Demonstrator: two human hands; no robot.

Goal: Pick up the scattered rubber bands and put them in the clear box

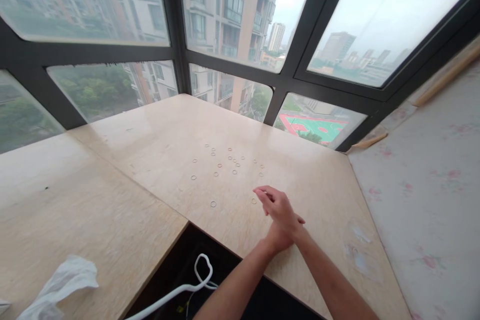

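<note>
My right hand [276, 206] is over the wooden surface [311, 180], its thumb and fingers pressed together in a pinch. Whatever may be between the fingertips is too small to make out. My left hand [280, 239] lies crossed beneath the right wrist, mostly hidden, with only a few fingertips showing on the far side. Several small thin rings lie scattered ahead of the hands. Closest to my right hand is a yellowish ring [254, 201]. Farther left lie a dark bluish ring [213, 204] and a reddish ring [220, 165].
Clear plastic packets [362, 260] lie at the right, near the flowered wall [423, 210]. A dark opening [168, 270] with a white cable [176, 291] cuts into the front edge. Crumpled tissue [63, 285] sits at the lower left. Dark-framed windows [232, 67] border the back.
</note>
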